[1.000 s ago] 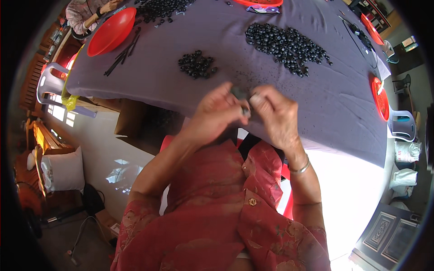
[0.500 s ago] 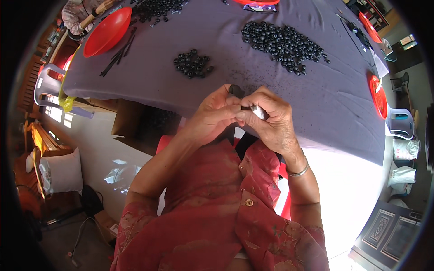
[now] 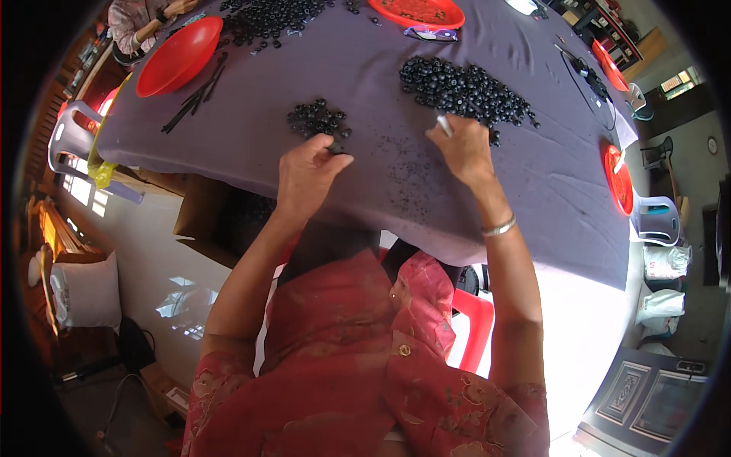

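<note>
My right hand is closed around a short white-handled tool, its white part showing above the fingers. It hovers at the near edge of the big heap of small, shiny black round pieces. Beside the smaller cluster of the same black pieces, my left hand has thumb and fingers drawn together. Something dark shows at its fingertips, too small to name. Fine dark crumbs are scattered on the cloth between both hands.
A grey-purple cloth covers the table. Red bowl and thin black sticks lie left; a red plate and glasses stand far. Another heap lies near a person. Black cable lies right.
My hands were together near the table's front edge; they have parted and moved forward, the left toward the small cluster, the right toward the large heap. The view has shifted slightly.
</note>
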{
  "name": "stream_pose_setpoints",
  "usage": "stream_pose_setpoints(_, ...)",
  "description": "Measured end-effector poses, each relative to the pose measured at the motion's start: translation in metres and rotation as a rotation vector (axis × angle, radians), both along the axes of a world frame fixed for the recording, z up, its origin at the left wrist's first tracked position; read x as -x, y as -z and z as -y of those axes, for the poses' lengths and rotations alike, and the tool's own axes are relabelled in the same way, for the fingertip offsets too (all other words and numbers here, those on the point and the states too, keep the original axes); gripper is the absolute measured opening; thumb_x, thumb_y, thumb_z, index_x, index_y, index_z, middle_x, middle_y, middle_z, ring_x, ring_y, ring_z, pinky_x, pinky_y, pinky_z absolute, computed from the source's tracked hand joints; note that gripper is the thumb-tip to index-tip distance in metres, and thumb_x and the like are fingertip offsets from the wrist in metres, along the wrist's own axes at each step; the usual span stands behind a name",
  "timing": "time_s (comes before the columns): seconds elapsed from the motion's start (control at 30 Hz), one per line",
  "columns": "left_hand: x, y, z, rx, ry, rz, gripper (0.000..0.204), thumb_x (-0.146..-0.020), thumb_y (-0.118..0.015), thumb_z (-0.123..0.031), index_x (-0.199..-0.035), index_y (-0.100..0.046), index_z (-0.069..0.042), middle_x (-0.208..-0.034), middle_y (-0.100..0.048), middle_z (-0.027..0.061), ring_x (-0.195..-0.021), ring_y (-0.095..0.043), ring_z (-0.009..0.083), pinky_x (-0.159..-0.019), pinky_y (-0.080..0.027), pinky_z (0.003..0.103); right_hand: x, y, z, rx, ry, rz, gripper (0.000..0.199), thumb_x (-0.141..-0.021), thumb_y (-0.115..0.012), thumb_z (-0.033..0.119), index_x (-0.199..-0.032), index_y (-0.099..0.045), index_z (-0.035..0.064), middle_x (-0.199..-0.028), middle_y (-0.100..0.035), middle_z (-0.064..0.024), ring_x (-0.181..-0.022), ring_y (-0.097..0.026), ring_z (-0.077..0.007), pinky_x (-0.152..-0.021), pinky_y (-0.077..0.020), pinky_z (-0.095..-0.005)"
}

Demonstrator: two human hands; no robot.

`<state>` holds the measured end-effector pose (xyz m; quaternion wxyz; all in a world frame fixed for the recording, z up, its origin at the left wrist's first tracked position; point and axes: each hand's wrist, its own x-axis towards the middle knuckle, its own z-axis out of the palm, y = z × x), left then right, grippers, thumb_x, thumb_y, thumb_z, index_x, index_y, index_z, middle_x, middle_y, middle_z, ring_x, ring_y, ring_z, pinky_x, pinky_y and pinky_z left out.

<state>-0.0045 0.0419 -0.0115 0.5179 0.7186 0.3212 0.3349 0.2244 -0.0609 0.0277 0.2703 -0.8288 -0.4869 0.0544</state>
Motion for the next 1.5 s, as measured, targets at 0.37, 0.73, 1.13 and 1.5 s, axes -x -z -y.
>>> stream_pose_setpoints(0.37,-0.007,0.015,-0.016,-0.318,-0.237,-0.064,0.029,-0.076,-0.073,-0.016,-0.098,-0.062,0.001,-0.069,-0.060,0.0098,-0.059,-0.057,0.0178,-0.057,-0.045,0.031,-0.032,0.011,-0.061,0.079,0.035,0.288,0.023,-0.074,-0.072,0.025,-0.089,-0.066,0.0090,-0.088,-0.066,-0.0148,-0.087,-0.063,-0.0344,-0.074,-0.0505,-0.0443)
stream_pose_setpoints(0.73,-0.016,-0.014,0.038,0.480,0.266,0.289,0.024,-0.085,-0.065,-0.007,-0.106,-0.054,-0.002,-0.078,-0.056,-0.0024,-0.065,-0.049,0.0029,-0.058,-0.040,0.019,0.078,-0.023,0.027,-0.229,-0.336,0.029,0.018,-0.069,-0.066,0.006,-0.086,-0.062,0.0025,-0.077,-0.062,-0.0147,-0.067,-0.062,-0.0301,-0.061,-0.0481,-0.0354)
stream_pose_setpoints(1.13,-0.012,-0.014,0.050,0.627,0.529,0.264,0.017,-0.086,-0.065,-0.009,-0.097,-0.052,-0.007,-0.079,-0.058,-0.0007,-0.069,-0.051,0.0041,-0.060,-0.041,0.019,0.082,-0.016,0.064,-0.346,-0.381,-0.329,0.020,-0.068,-0.074,-0.001,-0.085,-0.064,0.0030,-0.073,-0.060,-0.0058,-0.065,-0.062,-0.0182,-0.058,-0.0485,-0.0293)
stream_pose_setpoints(1.5,-0.012,-0.017,0.052,1.020,0.712,0.480,0.012,-0.089,-0.061,-0.010,-0.099,-0.056,-0.009,-0.093,-0.062,0.0013,-0.080,-0.057,0.0087,-0.073,-0.047,0.024,0.085,-0.018,0.068,-0.476,-0.394,-0.456,0.022,-0.067,-0.078,-0.002,-0.084,-0.066,0.0039,-0.075,-0.058,0.0002,-0.067,-0.052,-0.0076,-0.060,-0.0427,-0.0227)
